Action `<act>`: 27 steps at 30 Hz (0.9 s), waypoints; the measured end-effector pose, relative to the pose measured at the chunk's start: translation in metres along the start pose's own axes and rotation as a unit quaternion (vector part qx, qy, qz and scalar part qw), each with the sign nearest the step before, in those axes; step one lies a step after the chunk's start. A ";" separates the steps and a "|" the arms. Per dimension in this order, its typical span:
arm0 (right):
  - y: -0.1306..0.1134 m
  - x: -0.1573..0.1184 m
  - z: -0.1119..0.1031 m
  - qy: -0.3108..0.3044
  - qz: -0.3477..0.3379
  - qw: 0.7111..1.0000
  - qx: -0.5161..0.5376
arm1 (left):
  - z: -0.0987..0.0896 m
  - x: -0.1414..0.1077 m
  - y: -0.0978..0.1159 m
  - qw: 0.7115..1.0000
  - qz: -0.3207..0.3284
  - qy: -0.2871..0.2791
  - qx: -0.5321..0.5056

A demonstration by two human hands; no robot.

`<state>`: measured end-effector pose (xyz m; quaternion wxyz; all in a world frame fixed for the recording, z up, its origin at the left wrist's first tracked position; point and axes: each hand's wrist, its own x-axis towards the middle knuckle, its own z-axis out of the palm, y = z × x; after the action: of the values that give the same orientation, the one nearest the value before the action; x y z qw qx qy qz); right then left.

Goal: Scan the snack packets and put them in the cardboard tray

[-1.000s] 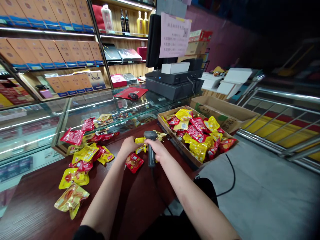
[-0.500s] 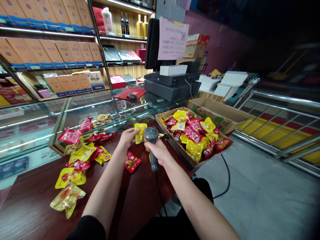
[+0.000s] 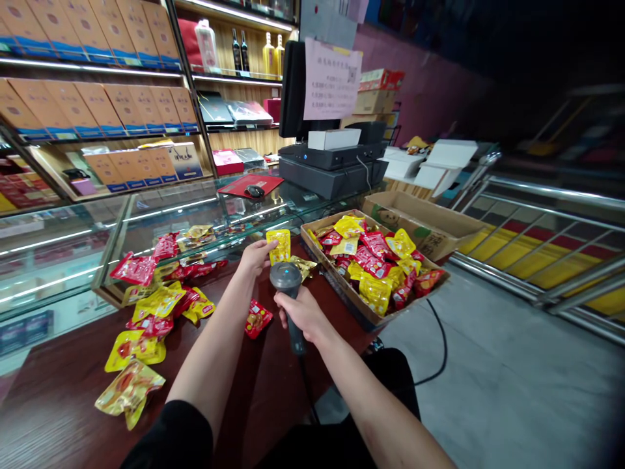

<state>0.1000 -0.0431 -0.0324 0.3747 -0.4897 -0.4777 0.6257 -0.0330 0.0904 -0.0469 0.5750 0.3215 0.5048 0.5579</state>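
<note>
Between its fingertips my left hand (image 3: 257,256) pinches a small yellow packet (image 3: 279,246), upright above the brown table. My right hand (image 3: 303,312) is wrapped round the handle of a grey scanner (image 3: 286,279), whose head is just below the yellow packet. A gold packet (image 3: 303,267) lies behind the scanner. Between my forearms a red packet (image 3: 257,318) rests on the table (image 3: 205,365). Red, yellow and gold packets (image 3: 159,301) are strewn to the left. On the right, an open cardboard box (image 3: 336,282) holds many red and yellow packets.
Behind are a glass counter (image 3: 170,212), a mouse (image 3: 254,191) on a red mat and a till (image 3: 332,172) with a monitor. An open carton (image 3: 424,218) stands behind the packet box. A metal railing (image 3: 551,215) is at right. The scanner's cable hangs down.
The scanner has moved left and nearer to me in my right hand. My left hand has lifted the yellow packet slightly, away from me. The gold packet shows more.
</note>
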 end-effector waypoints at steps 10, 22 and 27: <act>0.002 0.001 -0.001 -0.001 -0.010 1.000 -0.013 | 0.002 -0.005 0.005 1.000 0.026 -0.017 0.001; -0.017 0.017 -0.024 0.095 -0.116 0.987 0.054 | -0.006 -0.019 0.008 0.999 -0.016 -0.031 0.032; -0.046 0.029 -0.051 0.057 0.015 0.980 0.190 | -0.001 -0.044 0.016 0.987 -0.093 -0.131 0.007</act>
<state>0.1429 0.0076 0.0016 0.4780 -0.4521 -0.3206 0.6814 -0.0328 0.0503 -0.0224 0.6834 0.3479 0.4566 0.4511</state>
